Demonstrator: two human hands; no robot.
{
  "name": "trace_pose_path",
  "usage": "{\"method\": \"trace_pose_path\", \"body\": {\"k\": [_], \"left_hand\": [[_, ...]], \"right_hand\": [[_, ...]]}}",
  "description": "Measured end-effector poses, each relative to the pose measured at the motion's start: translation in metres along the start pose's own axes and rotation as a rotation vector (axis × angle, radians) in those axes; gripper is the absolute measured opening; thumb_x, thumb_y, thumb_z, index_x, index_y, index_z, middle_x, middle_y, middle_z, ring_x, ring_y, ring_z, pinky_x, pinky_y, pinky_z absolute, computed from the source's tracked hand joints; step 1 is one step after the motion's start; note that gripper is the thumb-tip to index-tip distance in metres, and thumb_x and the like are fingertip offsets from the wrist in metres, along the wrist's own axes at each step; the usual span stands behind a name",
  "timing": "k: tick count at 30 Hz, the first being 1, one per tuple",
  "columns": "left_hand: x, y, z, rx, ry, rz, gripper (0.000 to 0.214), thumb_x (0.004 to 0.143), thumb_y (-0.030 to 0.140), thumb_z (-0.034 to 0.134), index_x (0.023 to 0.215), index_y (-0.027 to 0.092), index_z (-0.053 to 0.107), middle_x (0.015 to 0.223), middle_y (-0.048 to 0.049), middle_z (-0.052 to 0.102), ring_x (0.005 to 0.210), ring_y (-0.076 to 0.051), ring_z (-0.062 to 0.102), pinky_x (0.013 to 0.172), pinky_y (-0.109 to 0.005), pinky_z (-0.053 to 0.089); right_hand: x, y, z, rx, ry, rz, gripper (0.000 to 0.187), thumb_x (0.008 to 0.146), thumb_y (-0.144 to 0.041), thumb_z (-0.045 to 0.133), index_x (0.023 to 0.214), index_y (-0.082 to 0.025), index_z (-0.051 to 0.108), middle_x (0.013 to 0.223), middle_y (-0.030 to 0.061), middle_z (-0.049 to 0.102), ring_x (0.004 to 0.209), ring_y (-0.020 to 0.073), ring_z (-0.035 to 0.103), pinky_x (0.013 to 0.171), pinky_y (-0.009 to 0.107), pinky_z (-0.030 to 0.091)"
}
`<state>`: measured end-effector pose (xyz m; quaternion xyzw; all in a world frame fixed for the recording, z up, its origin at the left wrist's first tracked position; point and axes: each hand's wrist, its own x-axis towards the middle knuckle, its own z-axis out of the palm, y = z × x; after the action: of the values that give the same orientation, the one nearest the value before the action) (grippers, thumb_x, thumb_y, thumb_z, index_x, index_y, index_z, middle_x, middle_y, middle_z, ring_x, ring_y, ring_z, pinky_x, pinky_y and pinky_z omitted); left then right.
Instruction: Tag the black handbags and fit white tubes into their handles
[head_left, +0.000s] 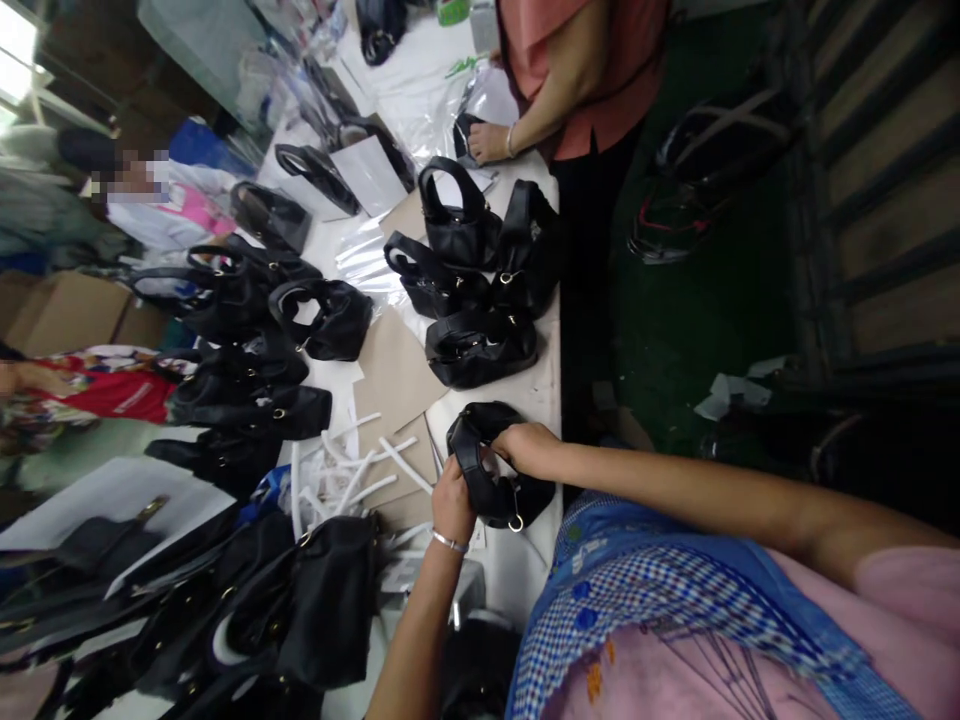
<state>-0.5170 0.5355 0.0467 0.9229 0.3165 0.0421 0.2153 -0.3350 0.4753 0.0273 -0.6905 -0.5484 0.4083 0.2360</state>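
Note:
A small black handbag [489,497] with a gold ring lies at the table's near edge, right in front of me. My left hand [453,503], with a silver bangle at its wrist, is closed on the bag's strap at the left side. From the right, my right hand [528,450] reaches into the bag's opening; its fingers are hidden inside, and something pale shows in there. White tube-like strips [352,470] lie loose to the left of the bag, partly over brown card [401,385].
Several finished-looking black handbags [480,345] stand beyond mine, and more [334,590] are piled at lower left. A co-worker in an orange top [555,60] handles a dark item across the table [544,385]. Other people sit at the left. Scraps [739,392] lie on the green floor.

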Motion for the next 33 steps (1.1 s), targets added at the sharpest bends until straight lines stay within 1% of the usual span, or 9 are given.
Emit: {"method": "trace_pose_path", "body": {"k": [6,11,14,16,19,23,27,30,33], "left_hand": [[0.008,0.0,-0.001,0.067,-0.177,-0.057,0.043,0.081,0.019,0.057,0.123,0.029,0.055,0.127,-0.0083,0.056,0.108,-0.029,0.056,0.08,-0.038,0.05],[0.015,-0.004,-0.003,0.116,-0.277,-0.037,0.047,0.08,0.024,0.059,0.126,0.029,0.053,0.132,-0.0086,0.053,0.11,-0.032,0.054,0.083,-0.041,0.049],[0.017,-0.006,-0.003,0.103,-0.313,-0.053,0.05,0.077,0.025,0.062,0.126,0.026,0.053,0.131,-0.0116,0.053,0.109,-0.034,0.054,0.083,-0.043,0.049],[0.018,-0.007,-0.002,0.091,-0.308,-0.053,0.049,0.077,0.026,0.062,0.126,0.025,0.054,0.13,-0.0124,0.054,0.109,-0.033,0.054,0.085,-0.042,0.049],[0.018,-0.006,-0.001,0.075,-0.295,-0.02,0.048,0.078,0.026,0.061,0.126,0.024,0.054,0.128,-0.012,0.055,0.111,-0.031,0.053,0.088,-0.041,0.048],[0.019,-0.002,-0.003,0.061,-0.316,0.027,0.046,0.08,0.023,0.058,0.125,0.024,0.054,0.125,-0.0124,0.056,0.111,-0.03,0.054,0.088,-0.041,0.048],[0.018,0.0,-0.006,0.042,-0.321,0.0,0.034,0.082,0.021,0.052,0.116,0.022,0.062,0.123,-0.0129,0.057,0.107,-0.029,0.056,0.088,-0.04,0.048],[0.015,-0.002,-0.005,0.035,-0.308,-0.031,0.033,0.081,0.019,0.053,0.113,0.021,0.063,0.121,-0.0126,0.059,0.103,-0.027,0.057,0.087,-0.039,0.048],[0.013,-0.005,-0.001,0.011,-0.278,-0.065,0.035,0.075,0.02,0.061,0.11,0.023,0.064,0.122,-0.0116,0.058,0.103,-0.028,0.057,0.085,-0.039,0.049]], "right_hand": [[0.006,-0.002,0.001,-0.043,0.017,0.004,0.017,0.074,-0.015,0.054,0.074,-0.02,0.07,0.071,0.0043,0.069,0.067,0.0182,0.06,0.059,0.025,0.039],[0.009,0.001,0.0,-0.024,0.059,-0.037,0.022,0.081,-0.017,0.048,0.083,-0.018,0.069,0.078,0.006,0.069,0.073,0.0184,0.061,0.065,0.026,0.042],[-0.004,0.01,-0.007,0.025,0.132,-0.159,0.028,0.084,-0.014,0.043,0.101,-0.019,0.066,0.096,0.0064,0.068,0.088,0.0176,0.06,0.077,0.027,0.043],[-0.018,0.017,-0.012,0.045,0.22,-0.214,0.025,0.087,-0.018,0.044,0.103,-0.02,0.063,0.104,0.0065,0.065,0.097,0.0175,0.057,0.084,0.028,0.041],[-0.035,0.028,-0.016,0.01,0.291,-0.082,0.02,0.087,-0.034,0.051,0.098,-0.021,0.061,0.096,0.0055,0.065,0.092,0.0177,0.057,0.078,0.027,0.041],[-0.033,0.038,-0.014,-0.039,0.206,0.159,0.033,0.082,-0.052,0.053,0.092,-0.021,0.057,0.076,0.0027,0.065,0.067,0.0155,0.058,0.059,0.025,0.037],[-0.017,0.042,-0.011,0.033,0.169,0.183,0.031,0.078,-0.047,0.059,0.093,-0.019,0.056,0.07,0.0027,0.064,0.065,0.0163,0.059,0.056,0.024,0.036],[-0.011,0.044,-0.013,0.197,0.03,0.189,0.022,0.078,-0.04,0.059,0.074,-0.018,0.056,0.06,0.0004,0.063,0.056,0.0141,0.058,0.053,0.023,0.038],[-0.01,0.035,-0.02,0.305,-0.103,0.194,0.033,0.083,-0.041,0.049,0.059,-0.019,0.049,0.051,-0.0023,0.058,0.043,0.0096,0.052,0.045,0.021,0.037]]}}
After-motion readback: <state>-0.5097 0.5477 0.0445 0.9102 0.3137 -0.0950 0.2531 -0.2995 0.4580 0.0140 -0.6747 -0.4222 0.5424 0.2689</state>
